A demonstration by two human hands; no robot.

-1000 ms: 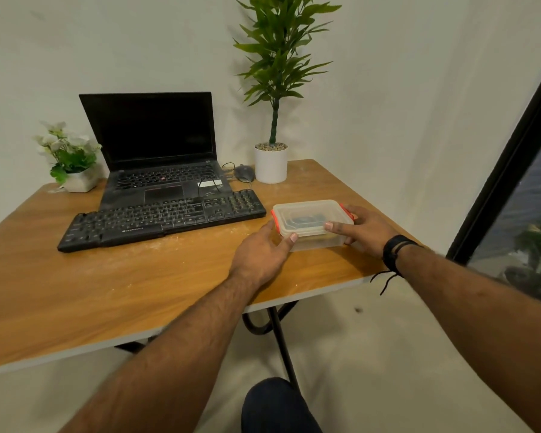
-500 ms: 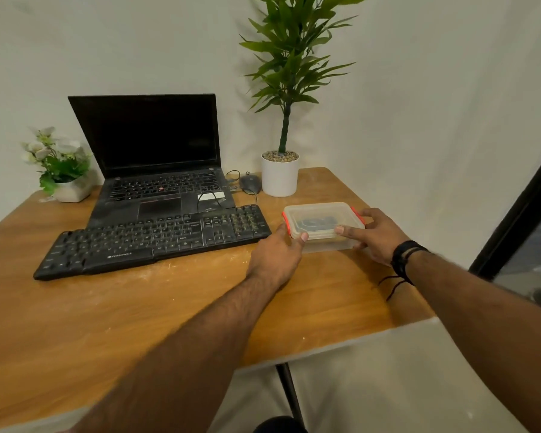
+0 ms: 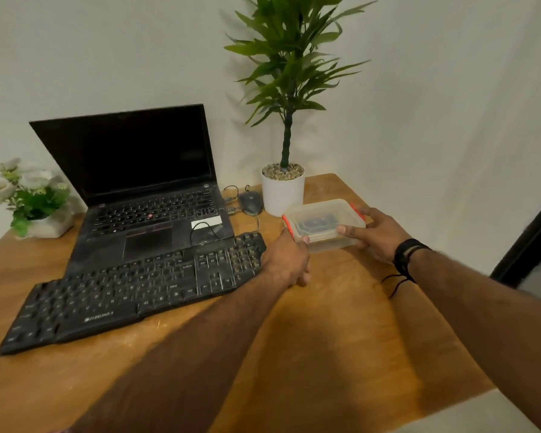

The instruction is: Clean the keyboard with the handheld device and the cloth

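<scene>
You grip the lidded plastic container (image 3: 324, 223), at 3 o'clock of the keyboard (image 3: 138, 285), left hand (image 3: 286, 260) and right hand (image 3: 377, 234) on opposite ends, likely to unclip it.

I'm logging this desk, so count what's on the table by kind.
Potted plants: 2, tall plant and flower pot
Keyboards: 1, keyboard
Laptops: 1, laptop
Mice: 1, mouse
Plastic boxes: 1, box
Total: 6
</scene>
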